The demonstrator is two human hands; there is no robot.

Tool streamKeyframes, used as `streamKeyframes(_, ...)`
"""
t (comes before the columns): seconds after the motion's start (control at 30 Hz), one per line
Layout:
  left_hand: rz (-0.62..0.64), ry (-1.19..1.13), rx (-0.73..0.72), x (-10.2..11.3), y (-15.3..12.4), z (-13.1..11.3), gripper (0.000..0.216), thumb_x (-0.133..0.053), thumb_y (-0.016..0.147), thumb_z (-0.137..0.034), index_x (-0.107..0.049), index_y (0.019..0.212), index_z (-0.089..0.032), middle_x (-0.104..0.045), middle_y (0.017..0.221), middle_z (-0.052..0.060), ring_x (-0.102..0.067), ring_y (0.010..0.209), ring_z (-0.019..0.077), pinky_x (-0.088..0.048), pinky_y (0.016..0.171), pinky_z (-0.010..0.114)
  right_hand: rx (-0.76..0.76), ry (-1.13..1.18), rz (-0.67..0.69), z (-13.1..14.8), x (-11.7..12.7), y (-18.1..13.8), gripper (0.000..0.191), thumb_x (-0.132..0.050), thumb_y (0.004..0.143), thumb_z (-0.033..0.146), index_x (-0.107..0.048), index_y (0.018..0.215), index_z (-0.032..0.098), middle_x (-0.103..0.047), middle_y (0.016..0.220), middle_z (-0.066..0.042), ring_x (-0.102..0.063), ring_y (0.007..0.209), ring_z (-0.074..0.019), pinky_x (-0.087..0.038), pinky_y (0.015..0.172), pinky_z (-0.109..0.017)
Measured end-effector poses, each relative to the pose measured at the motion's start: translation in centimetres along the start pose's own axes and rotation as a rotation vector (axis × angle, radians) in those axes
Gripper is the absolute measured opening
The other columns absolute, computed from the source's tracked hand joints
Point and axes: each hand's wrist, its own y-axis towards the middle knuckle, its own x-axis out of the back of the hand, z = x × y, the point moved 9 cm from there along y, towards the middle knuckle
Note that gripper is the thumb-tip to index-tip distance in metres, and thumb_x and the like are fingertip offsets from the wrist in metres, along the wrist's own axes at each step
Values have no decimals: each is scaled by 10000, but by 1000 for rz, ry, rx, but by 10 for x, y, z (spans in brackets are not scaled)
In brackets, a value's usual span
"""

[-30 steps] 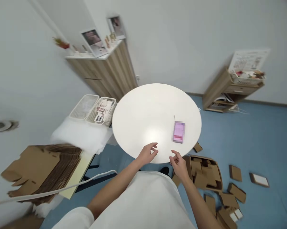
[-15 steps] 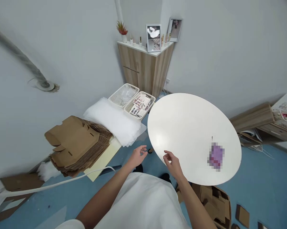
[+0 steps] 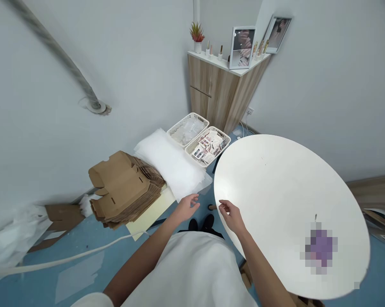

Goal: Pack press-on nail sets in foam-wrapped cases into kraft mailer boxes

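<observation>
My left hand [image 3: 186,207] hovers above the blue floor just left of the round white table [image 3: 275,187], its fingers loosely apart and holding nothing. My right hand [image 3: 231,215] floats over the table's near left edge, fingers curled slightly but apart, with nothing in it. A stack of flat brown cardboard boxes [image 3: 123,189] lies on the floor to the left of my left hand. Beside the stack sits a pile of white foam sheets [image 3: 171,160]. A blurred purple item [image 3: 320,249] rests on the table's right side.
Two white baskets [image 3: 199,135] stand behind the foam, one with clear bags, one with small packets. A wooden corner cabinet [image 3: 222,87] carries framed pictures and a small plant. A white cable [image 3: 67,258] runs across the floor at the left.
My view has swung left, so the table has slid to the right and the cardboard stack and baskets came toward the centre. Both hands stayed out in front, holding nothing.
</observation>
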Motion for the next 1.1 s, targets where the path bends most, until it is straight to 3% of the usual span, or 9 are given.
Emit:
streamKeyframes(0.17, -2, 59, 47, 14, 24, -7, 395, -518, 762, -335, -531, 1125, -179, -609, 1051, 81, -602, 847, 169, -483, 704, 283, -9, 2, 84, -3, 3, 35, 331, -478, 763, 380, -570, 1035, 216, -642, 851, -41, -589, 705, -165, -484, 656, -319)
streamKeyframes(0.4, -34, 62, 92, 21, 55, -17, 420, -494, 783, -351, -499, 1165, -178, -585, 1097, 90, -589, 876, 164, -475, 649, 252, -1, -59, 159, 7, 8, 77, 348, -457, 776, 375, -556, 1064, 206, -633, 889, -42, -583, 750, -158, -470, 719, -323)
streamKeyframes(0.57, -42, 112, 84, 38, 82, -11, 411, -488, 790, -342, -487, 1172, -189, -582, 1098, 80, -588, 878, 162, -470, 647, 252, -1, -120, 193, 15, -6, 107, 335, -441, 790, 360, -540, 1073, 212, -621, 751, -13, -584, 727, -164, -465, 705, -327)
streamKeyframes(0.73, -107, 289, 17, 70, 130, -14, 385, -500, 788, -313, -495, 1151, -187, -596, 1076, 66, -581, 865, 165, -459, 739, 290, 38, -214, 212, 33, -27, 146, 319, -450, 785, 295, -534, 1078, 201, -629, 821, -29, -589, 751, -163, -464, 702, -321)
streamKeyframes(0.87, -145, 564, -6, 90, 180, -22, 318, -526, 776, -298, -545, 1082, -214, -597, 1069, 70, -523, 1011, 238, -399, 847, 370, 95, -386, 129, 43, -35, 189, 344, -488, 767, 274, -528, 1099, 191, -613, 956, -67, -573, 855, -187, -451, 760, -345)
streamKeyframes(1.0, -46, 639, -2, 86, 225, -17, 386, -532, 775, -253, -474, 1155, -216, -586, 1081, 79, -522, 1031, 229, -387, 845, 334, 195, -550, 132, 47, -53, 234, 426, -570, 730, 312, -513, 1132, 180, -579, 1098, -96, -511, 1017, -238, -390, 866, -385)
streamKeyframes(1.1, 15, 647, 54, 80, 247, -6, 383, -516, 777, -232, -455, 1150, -177, -599, 1027, 100, -554, 982, 228, -406, 793, 303, 182, -683, 148, 44, -66, 266, 496, -576, 728, 277, -454, 1199, 184, -553, 1155, -108, -472, 1069, -259, -360, 870, -395)
